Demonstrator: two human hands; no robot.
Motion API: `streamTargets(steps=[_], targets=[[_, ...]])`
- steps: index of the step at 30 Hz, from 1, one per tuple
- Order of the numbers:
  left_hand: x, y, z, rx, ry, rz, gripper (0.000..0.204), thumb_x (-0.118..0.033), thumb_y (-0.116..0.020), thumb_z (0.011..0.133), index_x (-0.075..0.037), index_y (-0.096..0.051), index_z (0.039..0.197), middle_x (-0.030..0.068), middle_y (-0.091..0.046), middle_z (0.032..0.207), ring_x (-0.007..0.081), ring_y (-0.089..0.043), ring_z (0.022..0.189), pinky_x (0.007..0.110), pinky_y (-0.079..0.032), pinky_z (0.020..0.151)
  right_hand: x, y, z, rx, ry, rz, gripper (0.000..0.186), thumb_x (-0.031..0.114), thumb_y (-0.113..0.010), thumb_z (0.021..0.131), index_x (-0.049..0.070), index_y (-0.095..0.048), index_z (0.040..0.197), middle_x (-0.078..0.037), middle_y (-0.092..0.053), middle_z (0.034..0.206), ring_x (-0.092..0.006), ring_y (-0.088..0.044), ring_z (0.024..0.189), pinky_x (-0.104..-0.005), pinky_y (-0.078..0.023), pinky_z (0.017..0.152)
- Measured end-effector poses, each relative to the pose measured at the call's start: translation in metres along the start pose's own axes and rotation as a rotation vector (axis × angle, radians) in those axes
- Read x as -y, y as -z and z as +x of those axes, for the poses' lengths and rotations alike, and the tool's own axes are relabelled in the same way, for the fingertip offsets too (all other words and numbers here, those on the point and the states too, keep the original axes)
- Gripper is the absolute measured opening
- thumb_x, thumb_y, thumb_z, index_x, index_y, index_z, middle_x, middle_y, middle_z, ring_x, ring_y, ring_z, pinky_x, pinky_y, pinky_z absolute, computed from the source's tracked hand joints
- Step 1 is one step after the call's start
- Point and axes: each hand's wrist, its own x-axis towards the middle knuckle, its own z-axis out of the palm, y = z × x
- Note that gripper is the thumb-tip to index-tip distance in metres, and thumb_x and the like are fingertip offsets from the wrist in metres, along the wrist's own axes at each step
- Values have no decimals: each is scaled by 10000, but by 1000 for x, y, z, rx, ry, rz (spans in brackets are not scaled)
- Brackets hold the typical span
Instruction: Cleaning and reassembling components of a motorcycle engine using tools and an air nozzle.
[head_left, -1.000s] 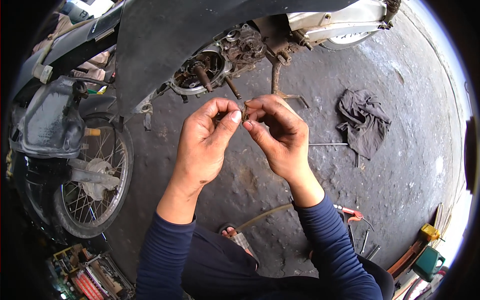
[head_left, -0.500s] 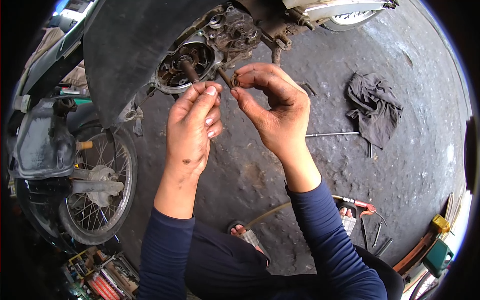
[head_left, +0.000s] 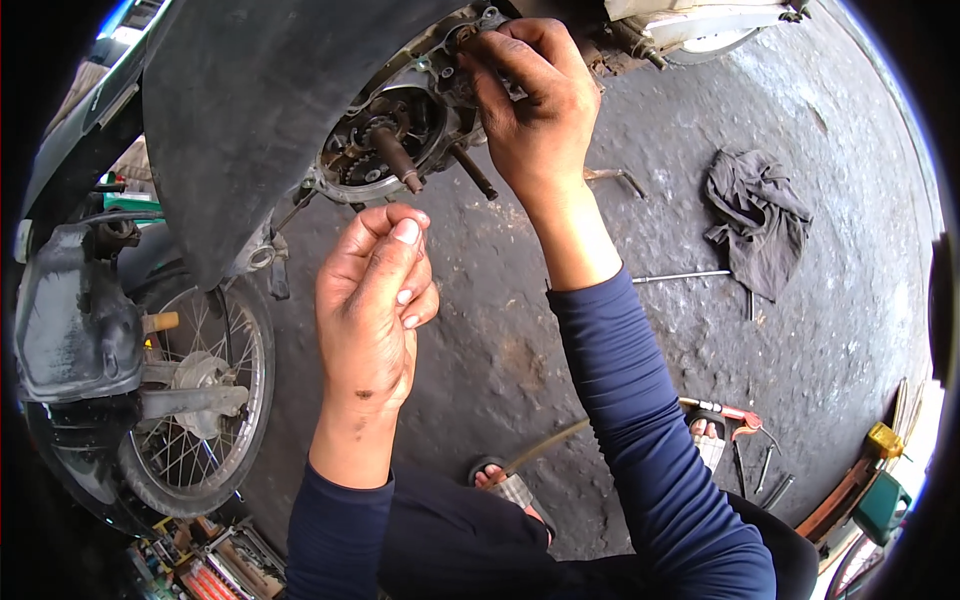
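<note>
My right hand (head_left: 545, 110) reaches up to the engine casing (head_left: 455, 85) of a motorcycle. Its thumb and fingers pinch a small brownish ring-shaped metal part (head_left: 464, 34) against the upper casing, partly hidden by the fingers. Below the engine, my left hand (head_left: 378, 290) is held in the air with thumb and forefinger pressed together; whatever may lie between them is too small to make out. Just above its fingertips a thick shaft (head_left: 395, 158) sticks out of the round opening in the casing. To the right of that, a thinner dark rod (head_left: 473, 172) juts out.
A dark panel (head_left: 240, 110) covers the engine's left side. A spoked wheel (head_left: 205, 390) stands at left. On the grey floor (head_left: 510, 340) lie a dark rag (head_left: 755, 220), a thin metal rod (head_left: 680, 275), a red-ended air hose (head_left: 735, 412) and several tools. A toolbox (head_left: 235, 560) sits lower left.
My right hand has moved up from beside my left hand to the engine casing, carrying the ring-shaped part. My left hand has dropped slightly toward me, still pinched, uncovering the thick shaft's end.
</note>
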Motion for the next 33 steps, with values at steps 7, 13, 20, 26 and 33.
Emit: streamTargets(steps=[7,13,20,26,33], targets=[[1,6,1,-3,4,11,101,-110,-532,977,-32,-585,1015,-8,-498,839,17,-365,578,162,-282,453,3,2,4,40,30,-59,174,8,-737,743,44,-720,912,-75,-635,855,-226,-650,748,-291,-510,696],[7,6,2,27,20,3,104,-112,-526,980,-31,-578,1020,-7,-499,838,15,-359,575,157,-282,452,-1,6,8,105,58,-85,229,-29,-646,744,31,-689,960,-120,-603,870,-301,-624,789,-360,-503,654],[1,7,-1,20,15,22,109,-115,-524,980,-32,-574,1030,-7,-497,840,15,-352,575,156,-281,449,4,-4,0,59,-17,-89,198,-26,-670,745,33,-705,931,-103,-615,854,-267,-624,771,-336,-496,679],[3,5,-2,31,13,14,112,-114,-518,981,-33,-572,1036,-7,-497,853,18,-348,577,158,-288,455,-4,-13,-8,4,-223,42,200,68,-704,732,92,-722,929,-77,-589,876,-263,-577,838,-374,-431,759],[-3,9,-3,32,18,4,114,-113,-513,984,-32,-570,1040,-6,-494,853,20,-349,578,162,-290,454,14,16,9,179,25,-270,232,12,-612,771,20,-689,990,-179,-617,855,-360,-615,814,-416,-487,688]])
